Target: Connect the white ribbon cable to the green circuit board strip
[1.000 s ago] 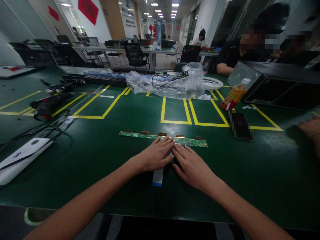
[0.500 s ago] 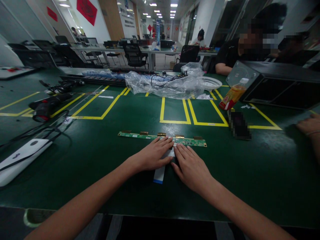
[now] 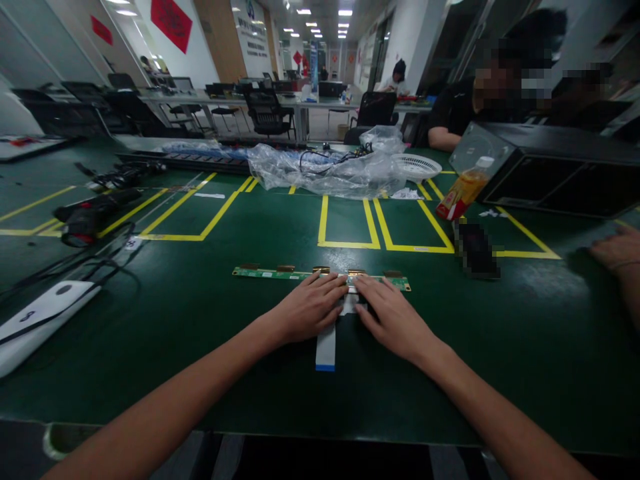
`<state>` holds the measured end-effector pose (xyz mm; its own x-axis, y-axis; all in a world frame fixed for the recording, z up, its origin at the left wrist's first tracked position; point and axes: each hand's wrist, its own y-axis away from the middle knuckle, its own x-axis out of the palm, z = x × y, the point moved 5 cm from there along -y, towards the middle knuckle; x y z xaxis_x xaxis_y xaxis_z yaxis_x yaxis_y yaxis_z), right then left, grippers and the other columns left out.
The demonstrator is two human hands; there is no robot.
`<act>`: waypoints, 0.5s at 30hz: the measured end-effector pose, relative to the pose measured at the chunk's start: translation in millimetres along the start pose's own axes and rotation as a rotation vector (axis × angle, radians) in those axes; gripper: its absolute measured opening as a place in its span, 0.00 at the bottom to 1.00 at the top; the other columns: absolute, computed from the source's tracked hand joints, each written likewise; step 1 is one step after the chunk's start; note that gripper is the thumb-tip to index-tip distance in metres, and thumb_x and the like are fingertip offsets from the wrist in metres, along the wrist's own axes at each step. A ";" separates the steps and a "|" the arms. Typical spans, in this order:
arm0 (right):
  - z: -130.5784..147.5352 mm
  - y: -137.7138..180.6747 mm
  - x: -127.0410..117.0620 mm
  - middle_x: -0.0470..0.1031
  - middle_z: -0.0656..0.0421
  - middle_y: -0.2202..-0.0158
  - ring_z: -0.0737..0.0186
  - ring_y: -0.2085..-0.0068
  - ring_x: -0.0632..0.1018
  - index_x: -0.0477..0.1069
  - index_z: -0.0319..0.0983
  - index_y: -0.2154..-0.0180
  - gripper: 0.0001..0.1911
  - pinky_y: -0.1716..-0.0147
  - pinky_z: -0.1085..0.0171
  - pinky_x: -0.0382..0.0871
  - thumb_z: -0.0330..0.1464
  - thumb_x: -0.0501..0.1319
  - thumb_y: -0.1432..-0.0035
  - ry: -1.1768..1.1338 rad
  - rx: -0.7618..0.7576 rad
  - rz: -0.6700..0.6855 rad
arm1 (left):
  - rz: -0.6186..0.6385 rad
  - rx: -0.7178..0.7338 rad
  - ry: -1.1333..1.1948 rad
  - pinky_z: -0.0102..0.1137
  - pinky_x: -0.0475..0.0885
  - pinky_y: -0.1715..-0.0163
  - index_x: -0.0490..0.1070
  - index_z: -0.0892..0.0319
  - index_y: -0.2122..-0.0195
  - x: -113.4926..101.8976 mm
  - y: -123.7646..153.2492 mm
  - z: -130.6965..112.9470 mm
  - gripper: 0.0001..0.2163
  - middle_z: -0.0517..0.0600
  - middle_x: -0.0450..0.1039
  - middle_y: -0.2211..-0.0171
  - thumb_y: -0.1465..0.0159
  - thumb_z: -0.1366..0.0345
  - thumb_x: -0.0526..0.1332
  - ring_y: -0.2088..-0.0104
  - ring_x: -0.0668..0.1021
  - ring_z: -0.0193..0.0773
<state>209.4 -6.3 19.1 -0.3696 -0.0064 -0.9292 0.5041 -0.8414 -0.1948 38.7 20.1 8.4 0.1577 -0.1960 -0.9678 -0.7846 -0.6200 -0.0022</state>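
A long, narrow green circuit board (image 3: 270,273) lies flat across the table in front of me, with copper-coloured tabs along its far edge. From its near side a white flat ribbon cable (image 3: 326,347) runs toward me and ends in a blue tip. My left hand (image 3: 311,305) rests palm down, fingers stretched out, over the middle of the board and the cable's upper part. On the other side of the cable, my right hand (image 3: 393,317) lies with extended fingers on the board's right half. Both hands partly hide the board and the cable joint.
A white case (image 3: 45,317) with black cables lies at the left. Clear plastic wrap (image 3: 320,173) and a white basket (image 3: 417,165) are farther back. A drink bottle (image 3: 465,190), a dark phone (image 3: 477,250) and a black box (image 3: 565,177) stand or lie at the right, near another person's hand (image 3: 620,250).
My right hand has shifted right and forward onto the board, away from my left hand. The ribbon cable's blue end has swung slightly right and shows more.
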 end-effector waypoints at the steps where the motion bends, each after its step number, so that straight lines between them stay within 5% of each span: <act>1: -3.5 -1.0 -4.5 0.67 0.48 0.34 0.48 0.33 0.66 0.62 0.40 0.33 0.26 0.34 0.41 0.58 0.36 0.52 0.30 -0.035 0.007 -0.039 | -0.006 0.056 0.002 0.44 0.44 0.29 0.55 0.61 0.29 0.7 -0.4 -2.1 0.25 0.55 0.49 0.28 0.25 0.60 0.47 0.28 0.52 0.44; 4: -9.3 -2.6 -14.1 0.73 0.50 0.39 0.49 0.38 0.73 0.65 0.41 0.36 0.23 0.39 0.43 0.66 0.37 0.52 0.30 -0.103 0.025 -0.095 | 0.015 0.162 0.025 0.39 0.44 0.29 0.50 0.60 0.28 3.9 -2.5 -2.8 0.26 0.53 0.48 0.27 0.25 0.61 0.46 0.27 0.50 0.39; 6: -9.9 -2.9 -16.2 0.75 0.50 0.41 0.49 0.40 0.74 0.67 0.40 0.38 0.22 0.40 0.44 0.68 0.37 0.52 0.30 -0.111 0.042 -0.080 | 0.020 0.085 0.007 0.39 0.44 0.29 0.50 0.60 0.27 4.3 -4.3 10.3 0.26 0.53 0.47 0.27 0.24 0.58 0.45 0.27 0.50 0.40; 10: -9.1 -2.1 -14.8 0.77 0.49 0.44 0.49 0.42 0.76 0.70 0.39 0.40 0.21 0.44 0.46 0.71 0.37 0.52 0.30 -0.124 0.052 -0.032 | -0.010 -0.260 -0.066 0.43 0.49 0.30 0.52 0.67 0.28 -3.2 6.3 74.0 0.29 0.59 0.48 0.28 0.25 0.55 0.40 0.28 0.53 0.46; 15: -11.4 -0.8 -12.5 0.77 0.51 0.43 0.49 0.42 0.76 0.71 0.40 0.41 0.20 0.44 0.46 0.72 0.38 0.52 0.29 -0.144 0.055 0.005 | -0.083 -0.759 -0.125 0.47 0.54 0.32 0.54 0.68 0.29 -23.6 58.3 178.5 0.29 0.60 0.51 0.29 0.27 0.58 0.42 0.29 0.56 0.49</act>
<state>222.5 0.6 27.3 -0.4769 -0.0847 -0.8749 0.4643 -0.8694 -0.1690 -117.8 124.3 -13.7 0.0935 -0.0670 -0.9934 -0.1404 -0.9886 0.0535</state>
